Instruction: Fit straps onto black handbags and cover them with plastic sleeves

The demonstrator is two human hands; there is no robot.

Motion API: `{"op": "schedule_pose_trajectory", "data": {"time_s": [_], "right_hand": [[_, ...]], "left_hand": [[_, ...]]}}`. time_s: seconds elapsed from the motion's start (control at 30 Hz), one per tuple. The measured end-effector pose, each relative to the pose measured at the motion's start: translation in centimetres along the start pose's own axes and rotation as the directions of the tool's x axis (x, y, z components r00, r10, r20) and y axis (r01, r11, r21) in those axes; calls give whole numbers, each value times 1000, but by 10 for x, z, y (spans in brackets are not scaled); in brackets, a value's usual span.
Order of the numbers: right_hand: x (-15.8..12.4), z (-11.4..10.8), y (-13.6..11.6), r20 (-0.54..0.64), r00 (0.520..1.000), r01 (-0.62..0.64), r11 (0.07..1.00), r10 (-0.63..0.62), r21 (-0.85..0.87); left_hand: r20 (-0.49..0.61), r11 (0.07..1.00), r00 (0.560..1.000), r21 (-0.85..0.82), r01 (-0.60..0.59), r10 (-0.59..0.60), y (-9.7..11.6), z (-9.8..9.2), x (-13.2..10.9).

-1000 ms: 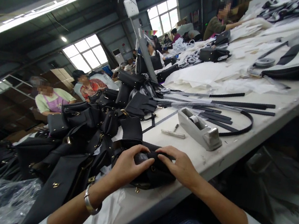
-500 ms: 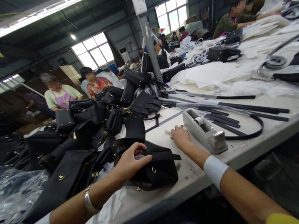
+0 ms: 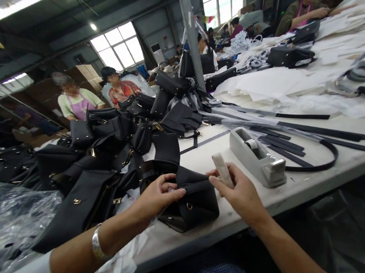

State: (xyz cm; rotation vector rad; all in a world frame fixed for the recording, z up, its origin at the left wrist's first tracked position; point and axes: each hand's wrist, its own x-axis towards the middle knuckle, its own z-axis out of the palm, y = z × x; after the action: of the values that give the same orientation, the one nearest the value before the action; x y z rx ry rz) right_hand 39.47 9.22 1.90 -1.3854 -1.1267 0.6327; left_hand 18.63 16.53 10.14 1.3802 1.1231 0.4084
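Note:
A black bag (image 3: 200,205) with a small gold ring lies near the table's front edge. My left hand (image 3: 158,195) is closed on its upper edge, thumb on top and fingers curled at the opening. At the bag's right side, my right hand (image 3: 238,191) pinches a small whitish strip (image 3: 222,168) between thumb and fingers, its upper end sticking up to the left. Just behind my right hand stands a grey tape dispenser (image 3: 256,158). The inside of the bag is mostly hidden.
Black bags (image 3: 75,204) are heaped at the left, beside clear plastic (image 3: 23,207). Black straps (image 3: 327,132) lie behind the dispenser. White sheets (image 3: 269,86) and a grey roll (image 3: 364,70) are farther back. Co-workers (image 3: 79,102) are beyond the table (image 3: 351,161).
My right hand has lifted from the table by the dispenser and come nearer the bag, with the whitish strip now raised. My left hand stays at the bag. The view has shifted slightly.

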Motion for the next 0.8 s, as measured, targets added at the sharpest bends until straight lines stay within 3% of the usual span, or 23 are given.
{"op": "schedule_pose_trajectory", "data": {"time_s": [0.13,0.37,0.8], "right_hand": [[-18,21,-8,127,992,17,997,-7,-72],[-23,38,-4,203,979,22,994,1,-111],[-24,42,-5,181,983,-2,985,34,-173]], "left_hand": [[134,996,990,71,-56,46,-1,-6,-5],[142,883,982,434,-177,127,0,-15,-21],[20,878,994,468,-106,110,2,-5,-11]]}}
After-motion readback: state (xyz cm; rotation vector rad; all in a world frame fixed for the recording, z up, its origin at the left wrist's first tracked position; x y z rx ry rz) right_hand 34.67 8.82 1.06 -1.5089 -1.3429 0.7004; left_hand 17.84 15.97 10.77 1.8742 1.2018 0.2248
